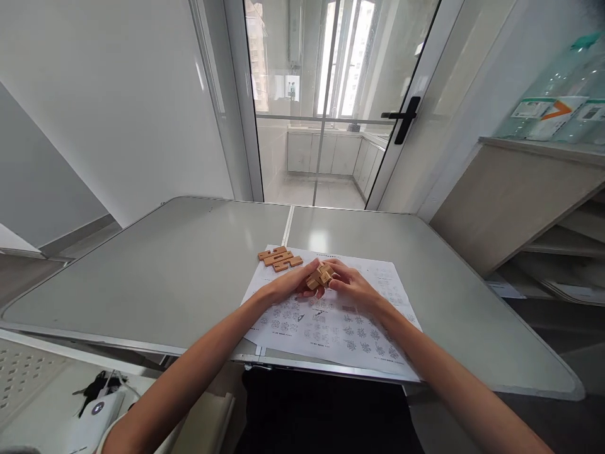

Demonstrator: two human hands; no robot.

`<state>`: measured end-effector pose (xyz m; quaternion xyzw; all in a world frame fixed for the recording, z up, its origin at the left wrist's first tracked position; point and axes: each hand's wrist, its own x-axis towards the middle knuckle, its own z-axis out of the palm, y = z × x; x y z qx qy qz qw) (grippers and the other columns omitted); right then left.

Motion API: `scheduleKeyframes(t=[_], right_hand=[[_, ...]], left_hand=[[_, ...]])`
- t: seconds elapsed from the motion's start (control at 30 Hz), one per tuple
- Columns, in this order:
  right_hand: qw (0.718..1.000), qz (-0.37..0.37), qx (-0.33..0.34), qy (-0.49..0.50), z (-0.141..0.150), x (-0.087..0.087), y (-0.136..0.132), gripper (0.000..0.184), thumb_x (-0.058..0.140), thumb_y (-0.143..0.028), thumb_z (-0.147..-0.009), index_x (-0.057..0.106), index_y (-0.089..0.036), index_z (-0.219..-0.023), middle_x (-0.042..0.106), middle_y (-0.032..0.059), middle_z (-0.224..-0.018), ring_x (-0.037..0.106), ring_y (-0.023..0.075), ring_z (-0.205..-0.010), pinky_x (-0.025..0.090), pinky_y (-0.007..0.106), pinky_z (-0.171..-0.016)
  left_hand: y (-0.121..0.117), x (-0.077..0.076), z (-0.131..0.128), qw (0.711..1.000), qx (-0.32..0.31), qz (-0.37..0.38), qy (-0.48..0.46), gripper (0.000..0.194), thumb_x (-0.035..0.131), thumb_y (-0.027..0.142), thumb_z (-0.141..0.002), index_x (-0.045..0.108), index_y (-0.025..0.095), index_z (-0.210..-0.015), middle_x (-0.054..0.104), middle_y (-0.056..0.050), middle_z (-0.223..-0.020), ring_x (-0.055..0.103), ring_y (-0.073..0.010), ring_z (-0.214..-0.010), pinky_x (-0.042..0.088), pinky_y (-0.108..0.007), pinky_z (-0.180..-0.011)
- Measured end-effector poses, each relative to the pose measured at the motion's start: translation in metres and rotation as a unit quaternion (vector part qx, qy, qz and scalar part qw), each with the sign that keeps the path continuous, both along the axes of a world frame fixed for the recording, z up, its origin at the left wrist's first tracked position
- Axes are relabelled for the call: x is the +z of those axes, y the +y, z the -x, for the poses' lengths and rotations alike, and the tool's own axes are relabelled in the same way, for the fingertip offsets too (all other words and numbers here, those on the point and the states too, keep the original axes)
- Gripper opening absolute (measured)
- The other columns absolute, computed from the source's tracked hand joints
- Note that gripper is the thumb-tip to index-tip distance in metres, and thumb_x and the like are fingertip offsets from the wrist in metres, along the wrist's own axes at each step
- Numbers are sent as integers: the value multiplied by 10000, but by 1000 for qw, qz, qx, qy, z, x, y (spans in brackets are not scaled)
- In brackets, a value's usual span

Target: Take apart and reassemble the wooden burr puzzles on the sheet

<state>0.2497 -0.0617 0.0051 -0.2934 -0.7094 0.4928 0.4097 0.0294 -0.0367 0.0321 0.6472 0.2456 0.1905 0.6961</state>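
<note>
Several interlocked wooden puzzle pieces form a small block (320,276), held between both hands above a printed sheet. My left hand (295,282) closes around its left side, thumb along the top. From the right, my right hand (348,282) grips the same block with thumb and fingers; parts of its fingers are hidden behind the wood. Just beyond my left hand, loose notched wooden pieces (278,258) lie side by side at the sheet's upper left corner. The white instruction sheet (331,334) bears rows of small line diagrams.
The grey folding table (142,271) has a seam near its middle. Behind it stands a glass door (326,157) with a black handle (406,120). Plastic bottles (543,107) sit on a shelf at right. Keys (97,388) and a white device (97,419) lie at lower left.
</note>
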Motion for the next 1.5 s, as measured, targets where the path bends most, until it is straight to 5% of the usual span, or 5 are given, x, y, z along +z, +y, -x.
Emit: scheduleKeyframes(t=[0.77,0.93,1.07,1.2,1.5], right_hand=[[994,31,-89,47,0,-1,0,430,682,-641,-916,755,-222,-982,646,58,-1008,579,227,-925,482,363,-896],[975,91,-159,130,-3,-9,6,395,707,-601,-915,761,-236,-1058,693,58,-1047,572,194,-851,481,339,-820],[948,134,-208,202,-2,-10,10,397,764,-591,-873,771,-240,-1059,704,77,-1187,615,201,-924,487,307,-718],[934,163,-209,239,-4,-7,11,422,790,-593,-849,751,-247,-1089,696,67,-1229,626,176,-870,481,278,-644],[941,178,-206,203,-3,-8,11,416,784,-588,-844,694,-232,-1040,679,71,-1180,593,158,-805,417,259,-541]], left_hand=[[2,-7,7,982,-176,62,-9,741,668,825,-812,737,120,-1030,756,-151,-917,691,-233,-773,577,-381,-719],[-3,-1,4,993,-3,-104,57,617,737,721,-823,676,194,-1138,713,-49,-915,664,-178,-752,532,-310,-677],[-3,-10,1,889,176,-387,173,617,850,658,-723,669,212,-1108,664,-4,-832,637,-205,-773,512,-339,-726],[4,-22,3,776,218,-549,221,571,852,641,-725,687,218,-1071,672,-80,-1053,618,-302,-1037,515,-452,-939],[9,-25,8,736,230,-583,255,324,774,360,-773,735,185,-1043,611,-147,-1288,504,-379,-1243,440,-571,-1084]])
